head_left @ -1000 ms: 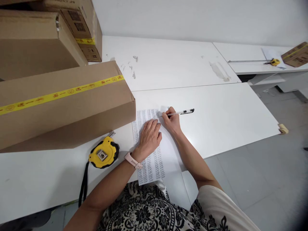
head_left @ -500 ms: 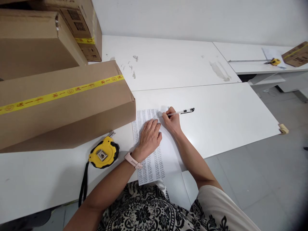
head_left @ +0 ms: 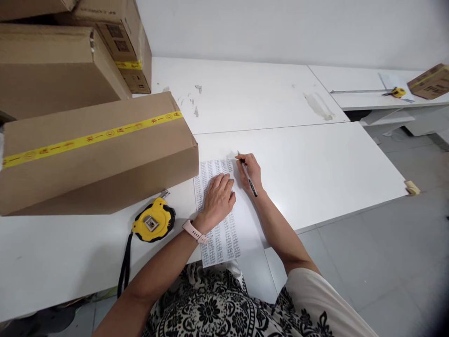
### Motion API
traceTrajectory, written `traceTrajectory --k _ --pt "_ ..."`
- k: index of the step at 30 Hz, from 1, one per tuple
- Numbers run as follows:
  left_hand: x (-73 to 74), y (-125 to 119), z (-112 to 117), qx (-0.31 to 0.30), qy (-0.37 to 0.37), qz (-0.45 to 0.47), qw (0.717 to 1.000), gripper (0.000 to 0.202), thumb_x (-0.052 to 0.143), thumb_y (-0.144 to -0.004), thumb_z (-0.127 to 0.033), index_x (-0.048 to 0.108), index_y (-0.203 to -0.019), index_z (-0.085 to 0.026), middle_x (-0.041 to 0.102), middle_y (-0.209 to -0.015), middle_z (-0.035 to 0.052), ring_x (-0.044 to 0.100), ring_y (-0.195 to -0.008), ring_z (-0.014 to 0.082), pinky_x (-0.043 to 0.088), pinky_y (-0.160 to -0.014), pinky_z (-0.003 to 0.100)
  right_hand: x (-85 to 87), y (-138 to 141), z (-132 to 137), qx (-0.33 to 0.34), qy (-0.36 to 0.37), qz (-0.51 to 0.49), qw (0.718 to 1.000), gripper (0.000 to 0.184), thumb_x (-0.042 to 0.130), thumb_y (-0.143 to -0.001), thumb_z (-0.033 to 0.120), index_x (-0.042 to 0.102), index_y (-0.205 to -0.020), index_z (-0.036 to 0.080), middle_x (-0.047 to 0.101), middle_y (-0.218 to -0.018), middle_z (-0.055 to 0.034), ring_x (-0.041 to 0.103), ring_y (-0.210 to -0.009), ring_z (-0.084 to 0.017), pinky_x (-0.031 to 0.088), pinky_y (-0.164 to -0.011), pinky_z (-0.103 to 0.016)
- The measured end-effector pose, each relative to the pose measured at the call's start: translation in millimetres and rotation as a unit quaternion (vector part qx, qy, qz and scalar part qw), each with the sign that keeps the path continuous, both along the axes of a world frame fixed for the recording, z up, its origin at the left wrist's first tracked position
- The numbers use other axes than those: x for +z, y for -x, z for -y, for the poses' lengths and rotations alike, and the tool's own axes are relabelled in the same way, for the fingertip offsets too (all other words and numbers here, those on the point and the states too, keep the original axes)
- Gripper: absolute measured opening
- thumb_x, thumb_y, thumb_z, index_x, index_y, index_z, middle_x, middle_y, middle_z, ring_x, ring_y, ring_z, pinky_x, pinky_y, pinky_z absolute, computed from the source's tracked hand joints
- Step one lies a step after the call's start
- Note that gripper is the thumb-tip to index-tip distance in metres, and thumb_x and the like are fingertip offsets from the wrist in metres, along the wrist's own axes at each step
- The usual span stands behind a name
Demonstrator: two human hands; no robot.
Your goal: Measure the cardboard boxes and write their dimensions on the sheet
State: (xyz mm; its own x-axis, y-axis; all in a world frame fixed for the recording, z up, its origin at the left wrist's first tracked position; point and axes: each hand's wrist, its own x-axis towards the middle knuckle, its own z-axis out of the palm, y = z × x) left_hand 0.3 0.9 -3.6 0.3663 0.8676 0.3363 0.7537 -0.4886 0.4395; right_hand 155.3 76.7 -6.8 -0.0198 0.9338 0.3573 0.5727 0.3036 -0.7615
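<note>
A sheet of paper [head_left: 219, 243] with columns of small dark writing lies at the front of the white table. Flat on it rests my left hand [head_left: 218, 199], fingers stretched out and holding nothing. At the sheet's upper right, my right hand [head_left: 250, 171] grips a clear-barrelled pen [head_left: 250, 180] with black ends. One end of the pen points up and away from the paper, and the other lies back over my wrist. To the left of my left hand sits a yellow and black tape measure [head_left: 154, 220] with a black strap.
A long cardboard box [head_left: 98, 145] with yellow printed tape stands close on the left, with more boxes [head_left: 59, 70] behind it. On the farther table are an extended tape measure [head_left: 398, 92] and a small box [head_left: 430, 82]. A wooden piece [head_left: 412, 187] sits at the right corner.
The pen has turned in my right hand, from pointing left at the sheet to pointing up and away. My left hand stays on the paper. The view has shifted slightly.
</note>
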Motion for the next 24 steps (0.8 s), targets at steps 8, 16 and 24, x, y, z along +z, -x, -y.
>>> traceTrajectory --k 8,16,24 --pt "24.7 7.4 17.0 0.044 0.029 0.031 0.998 0.03 0.058 -0.091 -0.017 0.059 -0.121 -0.013 0.062 -0.135 0.0185 0.058 -0.128 0.031 0.05 -0.108 0.049 -12.1 1.1 -7.7 0.044 -0.046 0.158 0.985 0.049 0.041 -0.086 0.003 0.072 -0.117 0.024 0.067 -0.099 -0.0103 0.055 -0.096 -0.027 0.048 -0.086 -0.04" --pt "55.4 97.0 119.5 0.212 -0.118 -0.014 0.97 0.046 0.067 -0.09 -0.024 0.051 -0.132 -0.019 0.053 -0.144 0.0196 0.042 -0.141 0.0383 0.039 -0.113 0.062 -22.0 3.9 -14.3 0.03 -0.051 0.156 0.986 0.055 0.039 -0.081 0.001 0.065 -0.128 0.015 0.073 -0.101 -0.0125 0.061 -0.097 -0.028 0.049 -0.089 -0.041" --pt "20.5 158.6 118.4 0.331 0.036 0.065 0.941 0.088 0.087 -0.065 -0.029 0.048 -0.142 -0.014 0.058 -0.135 0.0238 0.052 -0.129 0.0435 0.043 -0.105 0.063 -3.6 16.9 -10.2 0.0 0.017 0.141 0.99 0.042 0.039 -0.089 0.016 0.07 -0.118 0.015 0.074 -0.107 -0.0142 0.064 -0.101 -0.029 0.05 -0.089 -0.043"
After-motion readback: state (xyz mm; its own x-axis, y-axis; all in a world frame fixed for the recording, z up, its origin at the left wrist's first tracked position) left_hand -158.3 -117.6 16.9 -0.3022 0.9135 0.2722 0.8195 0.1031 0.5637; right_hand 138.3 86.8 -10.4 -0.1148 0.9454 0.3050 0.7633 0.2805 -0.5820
